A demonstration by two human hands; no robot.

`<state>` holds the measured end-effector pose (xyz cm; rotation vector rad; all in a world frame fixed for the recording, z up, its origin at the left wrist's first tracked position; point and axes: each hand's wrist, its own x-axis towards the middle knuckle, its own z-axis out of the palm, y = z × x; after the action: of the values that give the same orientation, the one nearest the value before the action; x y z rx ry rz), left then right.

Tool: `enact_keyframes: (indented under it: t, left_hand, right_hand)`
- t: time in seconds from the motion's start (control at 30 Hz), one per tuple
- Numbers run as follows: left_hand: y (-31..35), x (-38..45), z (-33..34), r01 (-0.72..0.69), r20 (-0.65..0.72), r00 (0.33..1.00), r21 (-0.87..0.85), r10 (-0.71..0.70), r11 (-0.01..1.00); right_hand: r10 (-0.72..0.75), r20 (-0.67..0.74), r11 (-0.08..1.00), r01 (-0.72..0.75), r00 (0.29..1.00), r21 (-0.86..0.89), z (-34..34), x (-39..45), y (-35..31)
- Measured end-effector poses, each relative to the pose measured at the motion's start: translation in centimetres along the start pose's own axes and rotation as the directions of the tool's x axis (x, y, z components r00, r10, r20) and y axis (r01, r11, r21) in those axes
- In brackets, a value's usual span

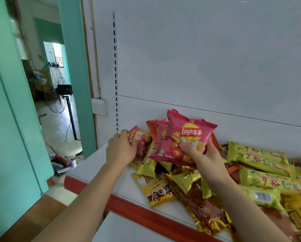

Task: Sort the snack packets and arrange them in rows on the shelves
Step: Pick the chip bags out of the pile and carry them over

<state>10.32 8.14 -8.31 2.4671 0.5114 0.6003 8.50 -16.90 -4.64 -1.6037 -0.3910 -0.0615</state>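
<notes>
My right hand (201,155) grips a small stack of pink Lay's chip packets (186,137), held upright above the pile. My left hand (121,149) closes on another pink Lay's packet (137,138) lying at the pile's left edge near the back panel. Below them a heap of snacks covers the white shelf (97,165): long yellow-green packets (261,159) on the right, a yellow-and-brown packet (155,191) at the front, and a gold-edged dark red packet (203,210).
The shelf has a red front strip (128,205) and a white back panel (198,67) with a slotted upright (115,75). To the left are a teal door frame (76,75), a standing fan (59,89) and a round stool (70,148).
</notes>
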Motion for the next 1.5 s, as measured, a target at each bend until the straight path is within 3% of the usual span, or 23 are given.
enact_keyframes:
  t: [0.1, 0.17, 0.4, 0.5, 0.6, 0.83, 0.9, 1.03, 1.1, 1.2, 1.27, 1.37, 1.5]
  left_hand:
    - [-1.4, 2.3, 1.3, 0.018, 0.113, 0.993, 0.149, -0.035, 0.989]
    - [-2.4, 3.7, 2.3, 0.055, 0.181, 0.98, 0.148, -0.082, 0.987]
    - [-4.2, 6.3, 2.2, 0.093, 0.146, 0.987, -0.24, -0.059, 0.966]
    - [-4.4, 6.2, 1.3, 0.082, 0.194, 0.981, -0.407, -0.002, 0.91]
    - [-4.7, 6.0, 0.6, 0.056, 0.125, 0.992, -0.555, 0.017, 0.83]
    - [-5.5, 5.5, 0.3, 0.111, 0.24, 0.97, -0.58, 0.04, 0.807]
    - [-5.3, 5.0, 0.0, 0.077, 0.193, 0.98, -0.599, 0.051, 0.797]
    - [-4.8, 4.5, -2.3, -0.055, -0.032, 0.998, -0.697, 0.045, 0.715]
    - [-4.2, 4.2, -4.3, -0.162, -0.096, 0.986, -0.683, 0.133, 0.712]
    - [-2.0, 2.4, -7.5, -0.338, -0.087, 0.926, -0.624, 0.368, 0.705]
    - [-0.2, 0.7, -8.7, -0.372, -0.092, 0.903, -0.658, 0.421, 0.655]
    - [2.0, -1.3, -8.8, -0.267, -0.062, 0.932, -0.784, 0.357, 0.561]
    - [5.3, -4.2, -6.9, 0.06, 0.16, 0.964, -0.907, 0.21, 0.417]
  right_hand:
    - [0.009, -0.004, 1.0, -0.009, 1.0, -0.003, 0.5, 0.1, 0.1]
    - [0.016, -0.025, 1.0, -0.016, 1.0, -0.012, 1.2, 0.1, 0.2]
    - [-0.008, -0.123, 0.99, -0.01, 0.992, -0.144, 4.6, -0.4, -0.2]
    - [-0.03, -0.16, 0.981, -0.001, 0.987, -0.192, 6.0, -0.8, -0.2]
    - [-0.032, -0.202, 0.978, -0.011, 0.979, -0.206, 6.8, -1.1, -0.2]
    - [-0.03, -0.213, 0.976, -0.017, 0.977, -0.219, 8.2, -2.0, -0.5]
    - [-0.03, -0.21, 0.975, -0.018, 0.977, -0.222, 8.4, -2.2, -0.6]
    - [-0.031, -0.216, 0.978, -0.015, 0.976, -0.21, 8.6, -2.5, -1.2]
    - [-0.031, -0.219, 0.984, -0.009, 0.975, -0.178, 8.6, -2.8, -1.7]
    - [-0.015, -0.217, 0.995, -0.007, 0.976, -0.099, 8.5, -3.3, -2.3]
    - [-0.013, -0.235, 0.999, 0.004, 0.972, -0.039, 8.2, -3.8, -2.6]
    - [0.057, -0.267, 0.993, -0.026, 0.962, 0.118, 6.6, -4.8, -3.0]
    - [0.1, -0.306, 0.98, -0.04, 0.947, 0.195, 3.2, -7.1, -3.3]
